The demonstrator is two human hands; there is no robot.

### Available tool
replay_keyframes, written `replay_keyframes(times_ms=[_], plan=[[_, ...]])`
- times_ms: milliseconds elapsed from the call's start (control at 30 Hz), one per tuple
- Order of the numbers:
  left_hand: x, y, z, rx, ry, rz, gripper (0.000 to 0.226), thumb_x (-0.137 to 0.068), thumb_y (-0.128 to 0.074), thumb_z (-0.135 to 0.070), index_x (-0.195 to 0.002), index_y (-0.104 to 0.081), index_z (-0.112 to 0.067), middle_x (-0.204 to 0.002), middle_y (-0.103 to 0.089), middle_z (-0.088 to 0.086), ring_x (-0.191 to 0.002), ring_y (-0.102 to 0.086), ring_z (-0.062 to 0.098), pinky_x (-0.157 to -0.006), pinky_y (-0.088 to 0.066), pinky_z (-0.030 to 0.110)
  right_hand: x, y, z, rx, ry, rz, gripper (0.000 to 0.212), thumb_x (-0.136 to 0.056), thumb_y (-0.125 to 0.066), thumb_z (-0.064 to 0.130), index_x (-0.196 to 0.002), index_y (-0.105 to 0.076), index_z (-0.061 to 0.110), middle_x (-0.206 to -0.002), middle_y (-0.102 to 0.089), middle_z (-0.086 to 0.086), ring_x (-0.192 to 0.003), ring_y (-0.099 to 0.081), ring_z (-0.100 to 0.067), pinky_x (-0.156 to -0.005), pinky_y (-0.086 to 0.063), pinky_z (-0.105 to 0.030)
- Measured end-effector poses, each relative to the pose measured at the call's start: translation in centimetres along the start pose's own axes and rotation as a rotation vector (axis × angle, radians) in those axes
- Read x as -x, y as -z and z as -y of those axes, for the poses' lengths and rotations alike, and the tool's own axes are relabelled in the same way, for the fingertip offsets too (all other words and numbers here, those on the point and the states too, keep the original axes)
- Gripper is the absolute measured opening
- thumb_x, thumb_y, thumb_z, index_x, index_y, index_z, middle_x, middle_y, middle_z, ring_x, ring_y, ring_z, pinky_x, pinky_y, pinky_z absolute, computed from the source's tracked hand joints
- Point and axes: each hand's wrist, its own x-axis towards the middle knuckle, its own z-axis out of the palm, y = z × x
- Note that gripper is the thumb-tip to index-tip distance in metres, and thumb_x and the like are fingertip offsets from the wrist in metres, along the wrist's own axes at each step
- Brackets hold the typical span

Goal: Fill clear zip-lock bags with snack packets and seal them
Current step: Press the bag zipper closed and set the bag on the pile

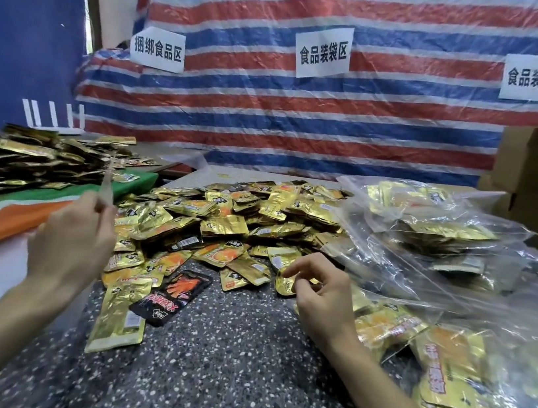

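Two hands were over the speckled table (218, 380) when I logged this view from the remote station. Nearest me, at the right edge, lay filled clear bags (464, 380) with gold packets showing through the film. The right hand (317, 293) had thumb and fingers curled round one gold packet (285, 284) at the near edge of the loose pile (241, 220); I could not tell whether it was already lifted off the table. The left hand (72, 238) was raised beside the pile, pinching a thin pale strip (106, 191) too blurred to identify as a packet or a bag edge. A black packet (172, 294) lay between the hands, among the gold ones. Further bagged stock (430, 223) sat behind at right, and a separate stack (18, 158) lay on the coloured cloth (16, 220) at left.

Judgement: the step in hand was gathering packets. To do it well, I would lift the pinched packet clear of its neighbours, check whether the black one belongs, and hold a bag mouth wide before loading.
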Motion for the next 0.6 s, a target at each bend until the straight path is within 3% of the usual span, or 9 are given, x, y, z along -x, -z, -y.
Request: replay_keyframes(times_ms=[67,133,167,233,300,367,433,533,600], plan=[[0.6,-0.5,-3.6,0.252,-0.125,-0.043,0.013,-0.102,-0.051,-0.023,-0.091,-0.055,-0.017,-0.071,-0.063,0.006,-0.052,-0.057,0.017,-0.047,-0.050,0.032,0.0,0.1,-0.1,-0.022,-0.029,0.003,0.038,-0.082,-0.053,-0.013,-0.076,-0.067,0.022,-0.079,-0.065,0.008,-0.066,-0.056,0.002,-0.054,-0.042,-0.011],[1.7,-1.5,-7.2,0.415,-0.259,-0.109,0.013,-0.101,-0.051,-0.019,-0.100,-0.058,-0.008,-0.078,-0.063,0.004,-0.055,-0.055,0.002,-0.048,-0.044,0.010,-0.1,0.2,0.0,-0.072,-0.069,0.000,0.029,-0.081,-0.054,-0.003,-0.079,-0.068,0.022,-0.076,-0.066,0.010,-0.069,-0.058,0.000,-0.058,-0.045,-0.015],[2.5,-2.2,-8.8,0.486,-0.331,-0.112,0.012,-0.101,-0.051,-0.015,-0.100,-0.057,-0.004,-0.082,-0.063,0.005,-0.058,-0.053,-0.003,-0.049,-0.043,0.006,-0.2,0.2,0.1,-0.114,-0.088,-0.005,0.024,-0.079,-0.053,0.004,-0.081,-0.068,0.023,-0.077,-0.067,0.008,-0.070,-0.059,-0.002,-0.059,-0.047,-0.018],[4.3,-4.0,-11.3,0.581,-0.500,-0.046,0.004,-0.100,-0.051,-0.006,-0.098,-0.052,-0.003,-0.091,-0.064,0.017,-0.059,-0.055,0.004,-0.060,-0.047,0.003,-0.3,0.3,0.2,-0.227,-0.117,-0.021,0.018,-0.080,-0.054,0.015,-0.084,-0.069,0.023,-0.083,-0.069,0.004,-0.070,-0.061,-0.010,-0.057,-0.050,-0.027],[6.3,-6.1,-12.8,0.607,-0.656,0.070,0.003,-0.098,-0.049,-0.005,-0.098,-0.052,-0.004,-0.106,-0.062,0.027,-0.085,-0.062,0.016,-0.082,-0.052,0.010,-0.4,0.3,0.4,-0.321,-0.130,-0.029,0.018,-0.086,-0.056,0.032,-0.091,-0.069,0.020,-0.087,-0.070,-0.003,-0.069,-0.061,-0.015,-0.051,-0.049,-0.028],[7.9,-7.8,-13.3,0.597,-0.779,0.195,0.009,-0.096,-0.052,-0.007,-0.099,-0.056,-0.001,-0.130,-0.057,0.027,-0.122,-0.057,0.024,-0.101,-0.051,0.027,-0.5,0.5,0.4,-0.344,-0.144,-0.032,0.035,-0.088,-0.056,0.046,-0.098,-0.066,0.014,-0.089,-0.070,-0.007,-0.070,-0.064,-0.017,-0.050,-0.049,-0.027],[8.8,-8.6,-13.4,0.607,-0.851,0.279,0.009,-0.092,-0.058,-0.008,-0.099,-0.060,-0.003,-0.145,-0.048,0.018,-0.135,-0.048,0.023,-0.107,-0.045,0.028,-0.6,0.8,0.5,-0.319,-0.178,-0.025,0.038,-0.088,-0.061,0.048,-0.103,-0.065,0.013,-0.091,-0.072,-0.003,-0.076,-0.068,-0.017,-0.052,-0.051,-0.026],[9.1,-8.6,-12.4,0.625,-0.849,0.348,0.006,-0.088,-0.062,-0.009,-0.093,-0.061,-0.005,-0.129,-0.059,0.009,-0.109,-0.063,0.023,-0.084,-0.057,0.037,-0.7,1.0,0.3,-0.249,-0.252,0.013,0.026,-0.089,-0.072,0.035,-0.105,-0.066,0.014,-0.093,-0.072,-0.002,-0.081,-0.070,-0.017,-0.054,-0.055,-0.028],[9.4,-8.2,-11.8,0.670,-0.832,0.365,0.003,-0.087,-0.064,-0.015,-0.087,-0.063,-0.012,-0.101,-0.061,-0.006,-0.087,-0.060,0.010,-0.071,-0.051,0.027,-0.6,1.0,0.1,-0.229,-0.262,0.055,0.011,-0.089,-0.073,0.019,-0.096,-0.069,0.011,-0.086,-0.073,-0.002,-0.074,-0.070,-0.013,-0.055,-0.056,-0.026]])
